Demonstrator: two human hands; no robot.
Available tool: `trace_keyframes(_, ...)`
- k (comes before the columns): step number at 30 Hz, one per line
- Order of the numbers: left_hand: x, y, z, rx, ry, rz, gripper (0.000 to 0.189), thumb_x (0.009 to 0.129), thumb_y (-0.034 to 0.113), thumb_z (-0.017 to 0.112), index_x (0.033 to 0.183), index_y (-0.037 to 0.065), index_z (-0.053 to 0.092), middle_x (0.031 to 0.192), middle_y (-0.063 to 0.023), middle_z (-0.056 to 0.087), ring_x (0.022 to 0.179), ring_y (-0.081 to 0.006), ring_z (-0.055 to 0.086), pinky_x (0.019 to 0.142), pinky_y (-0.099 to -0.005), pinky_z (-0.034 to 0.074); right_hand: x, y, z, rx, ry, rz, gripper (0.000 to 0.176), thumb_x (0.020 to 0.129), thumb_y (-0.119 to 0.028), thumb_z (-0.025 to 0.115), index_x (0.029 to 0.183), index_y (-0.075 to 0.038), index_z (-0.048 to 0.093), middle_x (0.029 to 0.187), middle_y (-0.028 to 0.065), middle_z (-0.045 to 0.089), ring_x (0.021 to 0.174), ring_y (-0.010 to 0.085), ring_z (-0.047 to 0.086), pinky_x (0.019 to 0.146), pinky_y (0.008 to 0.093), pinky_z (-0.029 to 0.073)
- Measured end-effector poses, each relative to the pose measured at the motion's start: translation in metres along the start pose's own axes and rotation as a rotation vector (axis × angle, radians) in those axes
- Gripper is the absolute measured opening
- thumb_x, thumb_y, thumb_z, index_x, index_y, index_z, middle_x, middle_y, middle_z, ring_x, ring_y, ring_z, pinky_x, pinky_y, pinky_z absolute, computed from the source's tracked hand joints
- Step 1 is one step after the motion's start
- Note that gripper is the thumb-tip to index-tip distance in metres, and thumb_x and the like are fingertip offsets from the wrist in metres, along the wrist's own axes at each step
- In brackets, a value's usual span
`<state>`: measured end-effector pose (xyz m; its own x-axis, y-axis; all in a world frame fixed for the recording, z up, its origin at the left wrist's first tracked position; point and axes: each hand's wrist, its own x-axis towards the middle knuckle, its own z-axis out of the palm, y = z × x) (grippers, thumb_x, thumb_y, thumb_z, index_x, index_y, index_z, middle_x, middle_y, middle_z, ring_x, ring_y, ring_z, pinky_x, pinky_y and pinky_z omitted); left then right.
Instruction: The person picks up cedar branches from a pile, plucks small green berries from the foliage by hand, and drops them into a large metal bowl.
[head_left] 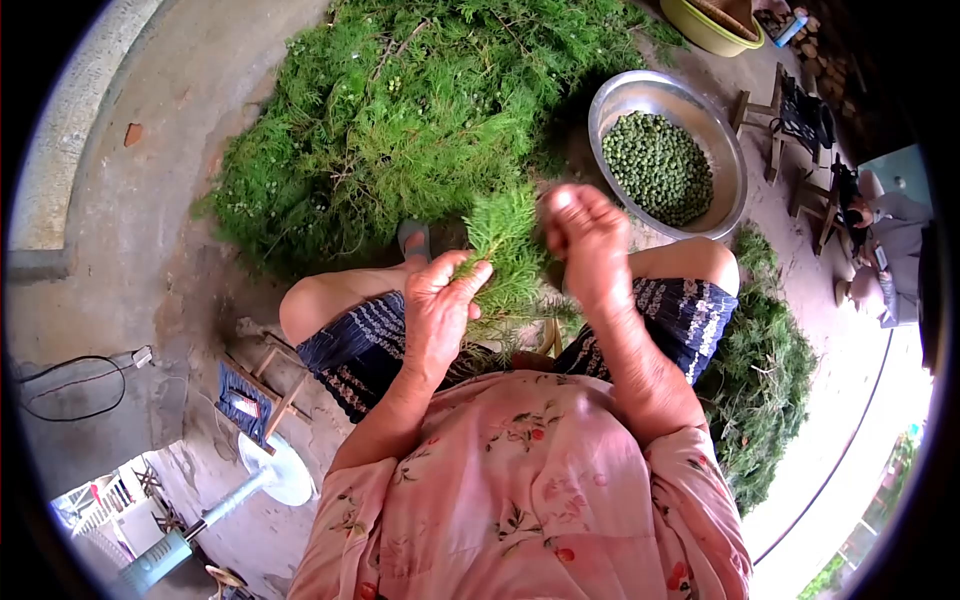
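Left of the basin [730,178], my left hand [438,298] pinches a sprig [506,235], seemingly for steadiness; my right hand [592,243] blurs, grip unclear from here.

Green sprig [503,232] — in left grip [437,300]

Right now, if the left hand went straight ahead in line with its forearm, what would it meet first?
Carrying its feathery green sprig, the left hand would probably meet the big heap of leafy green branches ahead, though depth is hard to judge here.
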<state>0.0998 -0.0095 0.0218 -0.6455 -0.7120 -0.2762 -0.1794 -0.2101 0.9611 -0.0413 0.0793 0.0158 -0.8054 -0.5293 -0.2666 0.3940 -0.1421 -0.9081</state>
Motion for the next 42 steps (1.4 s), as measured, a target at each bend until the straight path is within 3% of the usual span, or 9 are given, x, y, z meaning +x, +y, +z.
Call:
trace_keyframes(5,0.009,0.003,-0.01,-0.326,0.059,-0.055,0.005,0.08,0.009,0.063,0.083,0.006,0.064,0.075,0.0015,0.059,0.056,-0.0044,0.048,0.04,-0.018,0.037,0.045,-0.021,-0.061,0.293,-0.086,-0.054,0.014,0.086,-0.02,0.056,0.081,-0.006,0.054,0.068,0.0025,0.056,0.058,0.0085,0.05,0.052,0.0201,0.039)
trace_keyframes(8,0.016,0.007,-0.014,-0.416,0.119,-0.112,0.004,0.079,0.01,0.064,0.081,0.007,0.062,0.075,0.0015,0.059,0.058,-0.0062,0.049,0.041,-0.02,0.036,0.053,-0.042,-0.065,0.686,0.286,0.048,0.016,0.087,-0.018,0.053,0.078,-0.005,0.05,0.072,0.0039,0.056,0.063,0.0109,0.051,0.058,0.0208,0.042)
trace_keyframes(12,0.024,0.007,-0.014,-0.503,0.063,-0.196,0.013,0.079,0.015,0.065,0.09,0.01,0.059,0.078,0.0039,0.056,0.062,-0.0075,0.046,0.044,-0.0191,0.032,0.026,-0.009,-0.051,0.106,-0.064,0.168,0.03,0.087,-0.019,0.052,0.109,0.001,0.052,0.083,0.0093,0.06,0.069,0.0157,0.056,0.07,0.0258,0.049)
trace_keyframes(20,0.019,-0.003,-0.007,-0.504,0.01,-0.311,0.012,0.079,0.014,0.064,0.089,0.008,0.059,0.082,0.0011,0.06,0.06,-0.0085,0.05,0.042,-0.0191,0.037,0.004,0.022,0.002,0.358,-0.455,0.392,0.013,0.081,-0.01,0.062,0.091,-0.003,0.061,0.077,0.001,0.061,0.058,0.0095,0.056,0.055,0.0199,0.046)
trace_keyframes(26,0.011,-0.02,-0.005,-0.639,-0.141,-0.22,0.03,0.077,0.007,0.063,0.106,0.002,0.055,0.093,-0.0052,0.061,0.083,-0.0183,0.058,0.072,-0.0318,0.05,0.012,0.018,0.0,0.375,-0.278,0.338,0.008,0.081,-0.007,0.06,0.089,-0.003,0.061,0.073,-0.0007,0.059,0.058,0.0085,0.054,0.05,0.0197,0.045)
trace_keyframes(31,0.009,-0.032,-0.015,-0.488,-0.293,-0.319,0.032,0.074,-0.003,0.062,0.105,0.002,0.055,0.094,-0.0078,0.061,0.081,-0.02,0.06,0.069,-0.0351,0.053,0.022,0.028,0.0,0.414,-0.277,0.311,0.016,0.083,-0.005,0.056,0.099,-0.002,0.059,0.079,0.0017,0.058,0.068,0.0105,0.054,0.061,0.0253,0.047)
trace_keyframes(39,0.037,-0.019,-0.032,-0.68,0.097,-0.222,0.022,0.078,0.002,0.061,0.099,0.008,0.057,0.092,-0.0059,0.062,0.079,-0.0207,0.06,0.066,-0.0323,0.052,0.02,0.029,-0.045,-0.083,0.103,0.065,0.025,0.086,-0.012,0.052,0.108,0.0,0.054,0.084,0.0081,0.061,0.078,0.0144,0.059,0.069,0.0254,0.048)
trace_keyframes(41,0.043,-0.021,-0.032,-0.771,0.167,-0.207,0.022,0.078,0.002,0.061,0.099,0.007,0.057,0.091,-0.0055,0.062,0.079,-0.0194,0.06,0.067,-0.0322,0.051,0.004,0.032,-0.045,-0.256,-0.04,0.245,0.027,0.086,-0.014,0.054,0.109,0.001,0.055,0.09,0.0079,0.061,0.08,0.0123,0.057,0.072,0.0235,0.046)
trace_keyframes(42,0.044,-0.022,-0.03,-0.79,0.171,-0.186,0.022,0.078,0.002,0.061,0.099,0.008,0.057,0.091,-0.0053,0.061,0.08,-0.0183,0.06,0.068,-0.0326,0.051,-0.008,0.032,-0.037,-0.364,-0.168,0.127,0.031,0.087,-0.021,0.054,0.108,0.0,0.055,0.089,0.0075,0.061,0.081,0.0128,0.057,0.074,0.0243,0.046)
